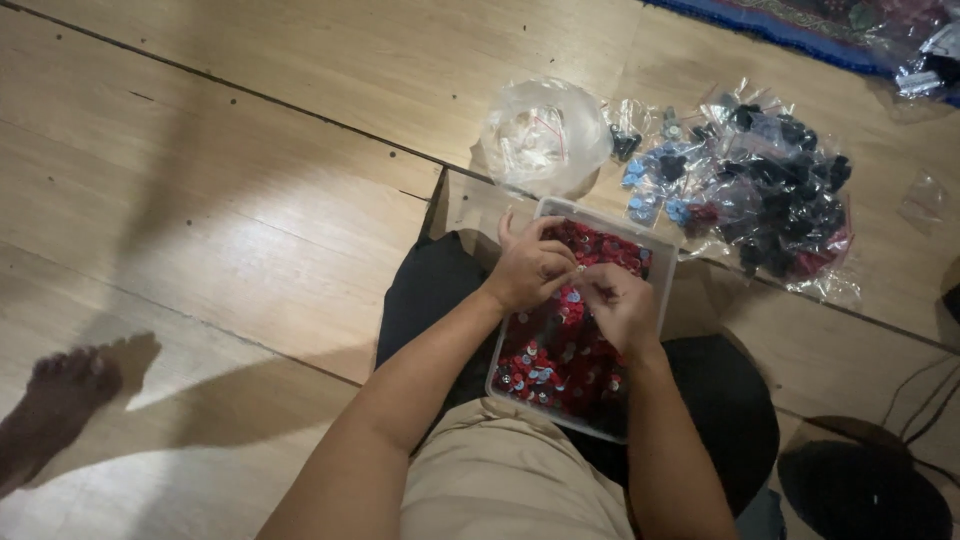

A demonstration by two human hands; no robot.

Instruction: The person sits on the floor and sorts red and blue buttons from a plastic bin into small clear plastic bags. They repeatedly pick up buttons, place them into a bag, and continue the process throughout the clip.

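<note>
Both hands (575, 285) pinch a small piece above the tray (655, 300)

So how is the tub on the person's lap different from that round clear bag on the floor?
The clear plastic tub is rectangular and rigid; the round clear bag is soft and bulging. The tub is open and packed with small red and blue parts, under both hands; the bag holds pale contents and lies untouched on the wooden floor. The tub rests on the lap. Both are see-through.

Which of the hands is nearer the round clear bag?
Left. The left hand sits just below the round clear bag, over the tray's top end; the right hand is lower and farther right.
</note>
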